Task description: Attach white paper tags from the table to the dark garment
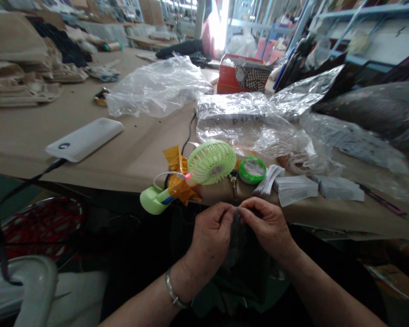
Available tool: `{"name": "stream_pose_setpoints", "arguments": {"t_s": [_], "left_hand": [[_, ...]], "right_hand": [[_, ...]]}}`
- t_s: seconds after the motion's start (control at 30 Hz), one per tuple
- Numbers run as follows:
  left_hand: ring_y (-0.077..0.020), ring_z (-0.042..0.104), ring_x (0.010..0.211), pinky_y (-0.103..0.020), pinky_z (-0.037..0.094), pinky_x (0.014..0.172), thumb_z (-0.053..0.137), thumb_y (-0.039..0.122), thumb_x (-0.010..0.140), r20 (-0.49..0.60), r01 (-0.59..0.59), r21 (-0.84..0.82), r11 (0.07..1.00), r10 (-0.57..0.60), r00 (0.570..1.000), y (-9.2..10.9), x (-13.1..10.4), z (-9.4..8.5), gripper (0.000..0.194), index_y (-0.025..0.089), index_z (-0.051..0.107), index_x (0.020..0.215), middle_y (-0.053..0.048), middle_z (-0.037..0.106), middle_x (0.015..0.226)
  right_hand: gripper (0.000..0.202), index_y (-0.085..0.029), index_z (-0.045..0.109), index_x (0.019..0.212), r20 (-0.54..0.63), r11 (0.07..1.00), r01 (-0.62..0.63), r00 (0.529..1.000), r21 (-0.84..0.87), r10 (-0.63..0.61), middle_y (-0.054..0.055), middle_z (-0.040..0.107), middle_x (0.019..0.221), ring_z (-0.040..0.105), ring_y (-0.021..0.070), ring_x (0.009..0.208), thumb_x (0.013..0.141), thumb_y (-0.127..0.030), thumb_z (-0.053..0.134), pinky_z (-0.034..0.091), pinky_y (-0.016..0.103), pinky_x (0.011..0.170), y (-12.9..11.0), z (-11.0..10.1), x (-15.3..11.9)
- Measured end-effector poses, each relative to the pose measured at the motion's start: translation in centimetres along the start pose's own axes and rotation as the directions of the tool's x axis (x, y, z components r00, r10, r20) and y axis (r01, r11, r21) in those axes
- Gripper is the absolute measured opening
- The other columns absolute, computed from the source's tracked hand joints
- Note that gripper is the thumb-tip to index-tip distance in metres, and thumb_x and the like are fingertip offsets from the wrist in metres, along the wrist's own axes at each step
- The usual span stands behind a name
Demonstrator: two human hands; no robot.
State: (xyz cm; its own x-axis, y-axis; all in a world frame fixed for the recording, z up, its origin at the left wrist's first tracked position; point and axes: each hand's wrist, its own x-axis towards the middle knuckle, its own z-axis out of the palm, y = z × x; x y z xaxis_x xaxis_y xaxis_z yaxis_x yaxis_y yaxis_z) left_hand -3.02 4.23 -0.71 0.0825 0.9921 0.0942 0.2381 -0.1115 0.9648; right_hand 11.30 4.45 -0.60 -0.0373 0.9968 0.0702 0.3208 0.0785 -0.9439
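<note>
My left hand [213,234] and my right hand [267,225] meet fingertip to fingertip just off the table's front edge. Both are closed in a pinch. Whatever sits between the fingertips is too small and blurred to name. Below them hangs something dark and partly see-through over my lap, its kind unclear. A narrow metal-tipped tool [234,181] stands at the edge right beyond the fingertips. Close by are a green fan [211,162] fixed with orange tape [182,188] and a round green tub [252,170] with whitish contents.
Stacks of white labels [296,188] lie along the front edge at right. Clear plastic bags [160,86] cover the table's middle. A white power bank [85,138] with a black cable rests at left. Beige cloth [17,50] is piled far left, and a red box [230,75] stands behind.
</note>
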Motion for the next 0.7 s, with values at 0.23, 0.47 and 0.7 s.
{"name": "stream_pose_setpoints", "arguments": {"t_s": [0.23,0.47,0.7], "left_hand": [[-0.0111,0.058,0.060,-0.019,0.043,0.058,0.054,0.020,0.084,-0.005,0.018,0.021,1.000,-0.018,1.000,-0.11,0.32,0.14,0.017,0.018,0.067,0.074,0.002,0.066,0.065],[-0.0106,0.057,0.059,-0.018,0.042,0.057,0.053,0.019,0.083,-0.013,0.027,0.007,1.000,-0.027,1.000,-0.10,0.68,0.29,0.018,0.018,0.067,0.072,0.003,0.065,0.063],[-0.0108,0.056,0.059,-0.019,0.041,0.057,0.053,0.020,0.083,-0.025,0.018,-0.004,1.000,-0.019,1.000,-0.40,0.89,0.35,0.019,0.018,0.067,0.070,0.003,0.063,0.062]], "right_hand": [[0.013,-0.018,0.064,0.075,-0.014,1.000,0.018,1.000,-0.022,-0.018,-0.002,0.059,0.061,0.053,0.0112,0.057,0.082,-0.028,0.059,0.041,0.021,0.054,0.17,-0.02,0.17],[0.013,-0.018,0.064,0.074,-0.030,1.000,0.025,0.999,-0.009,-0.026,-0.002,0.059,0.060,0.054,0.0114,0.058,0.081,-0.027,0.060,0.042,0.022,0.056,0.22,0.06,0.50],[0.013,-0.018,0.064,0.074,-0.044,1.000,0.019,0.999,-0.010,-0.019,-0.002,0.059,0.060,0.054,0.0118,0.058,0.081,-0.027,0.060,0.043,0.022,0.057,0.32,0.23,0.65]]}}
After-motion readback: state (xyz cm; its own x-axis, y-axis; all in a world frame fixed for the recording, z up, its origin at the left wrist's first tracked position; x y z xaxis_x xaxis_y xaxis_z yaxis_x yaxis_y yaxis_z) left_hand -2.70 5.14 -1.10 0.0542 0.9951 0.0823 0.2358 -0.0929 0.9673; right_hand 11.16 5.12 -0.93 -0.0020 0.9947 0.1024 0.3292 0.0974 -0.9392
